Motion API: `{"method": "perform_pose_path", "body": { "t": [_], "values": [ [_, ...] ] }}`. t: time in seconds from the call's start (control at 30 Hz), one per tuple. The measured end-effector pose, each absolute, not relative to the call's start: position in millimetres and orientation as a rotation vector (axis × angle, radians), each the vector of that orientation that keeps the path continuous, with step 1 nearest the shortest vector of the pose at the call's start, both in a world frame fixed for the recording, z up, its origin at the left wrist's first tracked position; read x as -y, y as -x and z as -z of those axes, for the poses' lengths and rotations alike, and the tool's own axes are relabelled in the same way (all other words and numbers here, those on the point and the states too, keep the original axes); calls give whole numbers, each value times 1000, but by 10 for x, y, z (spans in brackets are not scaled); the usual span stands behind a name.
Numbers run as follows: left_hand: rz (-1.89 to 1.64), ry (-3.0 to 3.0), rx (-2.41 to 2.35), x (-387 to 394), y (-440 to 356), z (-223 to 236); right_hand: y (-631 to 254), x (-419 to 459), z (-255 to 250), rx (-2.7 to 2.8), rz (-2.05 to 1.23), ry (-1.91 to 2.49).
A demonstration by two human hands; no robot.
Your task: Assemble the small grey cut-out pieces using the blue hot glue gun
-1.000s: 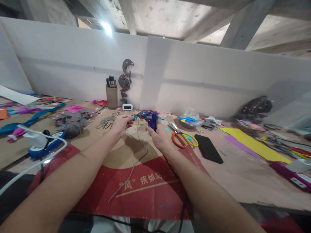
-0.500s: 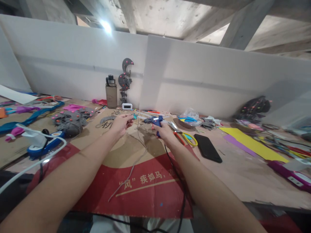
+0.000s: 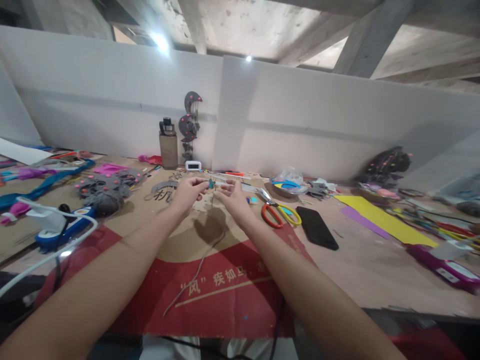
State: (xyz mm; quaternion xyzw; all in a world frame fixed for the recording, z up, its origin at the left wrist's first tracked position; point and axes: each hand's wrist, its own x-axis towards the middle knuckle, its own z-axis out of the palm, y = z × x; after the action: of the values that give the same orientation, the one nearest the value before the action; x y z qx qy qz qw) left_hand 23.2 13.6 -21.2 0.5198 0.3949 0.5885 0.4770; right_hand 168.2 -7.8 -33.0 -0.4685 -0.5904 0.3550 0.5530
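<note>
My left hand [image 3: 189, 194] pinches a small teal piece [image 3: 210, 185] between thumb and fingertips above the cardboard. My right hand [image 3: 233, 197] is beside it, fingertips close together at the grey yarn [image 3: 202, 262] just below the teal piece. From there the yarn runs down over the red part of the cardboard [image 3: 221, 315], its loose end toward the front. Part of the blue glue gun [image 3: 248, 200] shows past my right hand; the rest of it is hidden.
Scissors [image 3: 272, 215] with red and yellow handles lie right of my right hand, near a black phone [image 3: 318, 228]. A bottle [image 3: 168, 147] and small clock [image 3: 193, 165] stand at the back. Left are grey yarn pieces [image 3: 107, 190] and a blue power strip [image 3: 65, 231].
My right hand drew the glue gun away to the right, let it go on the table, and came back left to the yarn. My left hand keeps the teal piece.
</note>
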Motion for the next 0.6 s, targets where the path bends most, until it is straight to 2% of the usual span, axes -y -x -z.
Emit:
{"method": "perform_pose_path", "body": {
  "t": [0.13, 0.33, 0.6],
  "values": [
    [-1467, -1366, -1021, -111, -245, 200, -1519, -7, 341, 1317, -1059, 1044],
    [-1456, -1310, -1068, -70, -245, 153, -1636, 43, 249, 1582, -484, 1131],
    [-1382, -1410, -1067, -30, -315, 181, -1730, 92, 262, 1814, -121, 1266]
  ]
}}
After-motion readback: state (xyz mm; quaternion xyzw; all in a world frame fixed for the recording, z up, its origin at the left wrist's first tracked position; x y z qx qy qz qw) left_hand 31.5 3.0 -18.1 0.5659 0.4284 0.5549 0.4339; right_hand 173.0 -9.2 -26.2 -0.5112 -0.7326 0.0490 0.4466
